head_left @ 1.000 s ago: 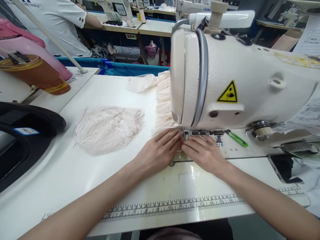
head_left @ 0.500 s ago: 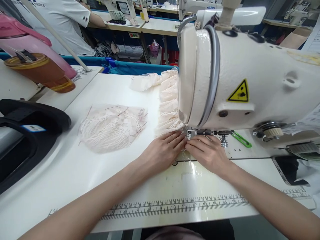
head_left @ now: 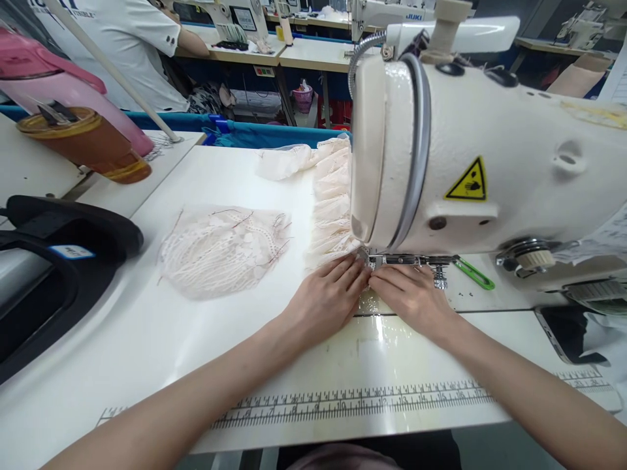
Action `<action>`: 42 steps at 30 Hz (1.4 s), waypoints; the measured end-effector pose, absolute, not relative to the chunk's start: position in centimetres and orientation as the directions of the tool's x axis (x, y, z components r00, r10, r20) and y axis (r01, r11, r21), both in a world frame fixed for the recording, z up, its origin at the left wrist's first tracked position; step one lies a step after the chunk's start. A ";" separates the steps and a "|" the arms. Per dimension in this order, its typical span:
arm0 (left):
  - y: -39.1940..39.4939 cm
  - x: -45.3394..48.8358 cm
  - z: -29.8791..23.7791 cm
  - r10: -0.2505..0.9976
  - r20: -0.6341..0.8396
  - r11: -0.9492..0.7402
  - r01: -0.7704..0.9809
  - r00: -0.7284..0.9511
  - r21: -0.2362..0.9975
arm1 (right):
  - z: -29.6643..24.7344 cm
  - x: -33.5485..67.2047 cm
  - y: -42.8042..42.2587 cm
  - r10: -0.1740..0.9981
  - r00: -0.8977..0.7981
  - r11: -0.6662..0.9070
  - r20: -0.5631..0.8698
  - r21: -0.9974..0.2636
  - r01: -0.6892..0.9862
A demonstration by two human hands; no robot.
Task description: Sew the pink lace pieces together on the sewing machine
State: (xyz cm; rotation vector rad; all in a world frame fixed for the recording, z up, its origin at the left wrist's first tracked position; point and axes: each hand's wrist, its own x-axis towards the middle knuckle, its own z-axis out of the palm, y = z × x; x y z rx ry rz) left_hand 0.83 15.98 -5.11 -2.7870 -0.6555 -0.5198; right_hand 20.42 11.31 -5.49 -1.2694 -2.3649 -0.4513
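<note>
Along the bottom of the frame, a printed ruler scale (head_left: 362, 405) runs across the white bench (head_left: 161, 339). A phone (head_left: 563, 329) lies at the right edge. Just right of centre, the left hand (head_left: 328, 297) lies palm down, fingers stretched out and together at the near end of a ruffled cream fabric (head_left: 333, 209); beside it, the right hand (head_left: 414, 297) has its fingers bent near the presser foot. The fingertips are partly hidden, so I cannot tell whether either hand pinches the cloth. The fabric extends up the frame, left of the sewing machine (head_left: 514, 143). A green tool (head_left: 475, 273) lies right of the right hand, and a lace piece (head_left: 225, 251) lies left of centre. Beyond, at upper left, are a brown cup (head_left: 91, 147), a pink bottle (head_left: 59, 81) and a person in a white shirt (head_left: 122, 52).
</note>
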 end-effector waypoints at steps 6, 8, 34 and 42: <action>15.8 0.9 -5.0 0.407 0.405 -0.871 0.481 0.819 -0.099 | -5.5 20.8 11.5 0.716 -0.486 0.529 0.501 0.064 0.846; 15.8 0.8 -5.0 0.409 0.410 -0.870 0.484 0.815 -0.094 | -5.4 20.9 11.6 0.710 -0.486 0.531 0.510 0.066 0.845; 15.8 1.4 -5.2 0.475 0.378 -0.845 0.531 0.795 -0.055 | -5.3 21.3 12.5 0.818 -0.350 0.446 0.457 -0.119 0.887; 14.9 1.0 -5.5 0.329 0.417 -0.888 0.428 0.847 -0.168 | -5.8 21.6 11.1 0.709 -0.436 0.456 0.554 0.111 0.883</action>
